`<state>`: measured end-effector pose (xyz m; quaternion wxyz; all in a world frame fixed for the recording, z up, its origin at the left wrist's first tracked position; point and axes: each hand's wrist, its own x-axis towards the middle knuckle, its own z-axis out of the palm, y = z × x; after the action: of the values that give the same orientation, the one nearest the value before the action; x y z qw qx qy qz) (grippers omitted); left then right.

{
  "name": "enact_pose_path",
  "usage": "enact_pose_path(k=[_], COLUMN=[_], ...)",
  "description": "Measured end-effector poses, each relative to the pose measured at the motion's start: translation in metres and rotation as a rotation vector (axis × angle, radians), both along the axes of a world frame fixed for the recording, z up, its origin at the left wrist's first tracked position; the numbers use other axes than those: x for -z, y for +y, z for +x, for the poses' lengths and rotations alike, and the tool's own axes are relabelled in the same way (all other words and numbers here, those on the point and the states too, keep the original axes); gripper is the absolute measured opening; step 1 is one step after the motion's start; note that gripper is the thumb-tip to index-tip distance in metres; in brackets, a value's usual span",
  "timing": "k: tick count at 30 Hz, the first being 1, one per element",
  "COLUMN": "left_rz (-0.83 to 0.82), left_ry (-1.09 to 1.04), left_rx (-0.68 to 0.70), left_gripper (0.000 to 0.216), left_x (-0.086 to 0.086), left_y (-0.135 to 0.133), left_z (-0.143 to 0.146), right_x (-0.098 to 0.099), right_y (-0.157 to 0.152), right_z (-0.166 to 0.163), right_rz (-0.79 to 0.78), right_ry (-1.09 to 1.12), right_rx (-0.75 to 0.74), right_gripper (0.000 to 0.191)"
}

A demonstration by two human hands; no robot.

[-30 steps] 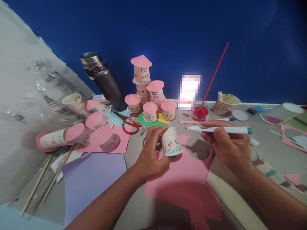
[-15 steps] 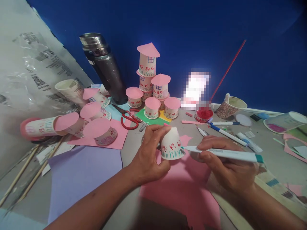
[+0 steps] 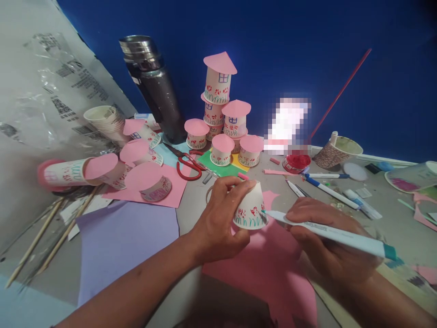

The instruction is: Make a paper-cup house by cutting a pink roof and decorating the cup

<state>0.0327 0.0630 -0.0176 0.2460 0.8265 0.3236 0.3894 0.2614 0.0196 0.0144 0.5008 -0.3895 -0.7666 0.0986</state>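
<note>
My left hand [image 3: 227,216] is closed around an upside-down white paper cup [image 3: 251,207] in front of me. Red blots and a green zigzag line run round the cup near its rim. Between the fingers of my right hand [image 3: 331,237] is a white marker [image 3: 341,237] with a green end. Its green tip is at the cup's right side, touching or very close to the red marks. Below both hands lies a sheet of dark pink paper [image 3: 259,278]. Behind the cup stands a tower of decorated paper cups [image 3: 217,84] with pink cone roofs.
Red-handled scissors [image 3: 189,168] lie left of centre, near a dark steel flask [image 3: 155,86]. More pink-topped cups [image 3: 145,180] and purple paper [image 3: 129,250] are at left. At right are several markers [image 3: 332,193], a red paint pot [image 3: 296,163] and a patterned cup [image 3: 327,155].
The camera view has shifted, so most things appear slightly farther right. The marker's tip has moved up a little on the cup's side, and its green end has dropped.
</note>
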Motion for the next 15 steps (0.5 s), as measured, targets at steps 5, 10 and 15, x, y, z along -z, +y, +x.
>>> enact_pose_path(k=[5,10,15], left_rz=[0.019,0.046,0.067], left_ry=[-0.006,-0.015,-0.025], left_rx=[-0.001,0.022,0.024], left_gripper=[0.093,0.094,0.096], left_x=[-0.0006,-0.0024,-0.0041], left_y=[-0.0008,0.0000,0.0006], left_z=[0.0004,0.0004,-0.0011], right_x=[-0.0009,0.0005,-0.0016], right_y=[0.0000,0.0013,-0.0017], right_z=[-0.0009,-0.0033,-0.0062], right_rz=[0.001,0.010,0.013], right_ry=[0.029,0.056,0.044], right_rx=[-0.010,-0.074,-0.076], right_gripper=[0.004,0.014,0.016])
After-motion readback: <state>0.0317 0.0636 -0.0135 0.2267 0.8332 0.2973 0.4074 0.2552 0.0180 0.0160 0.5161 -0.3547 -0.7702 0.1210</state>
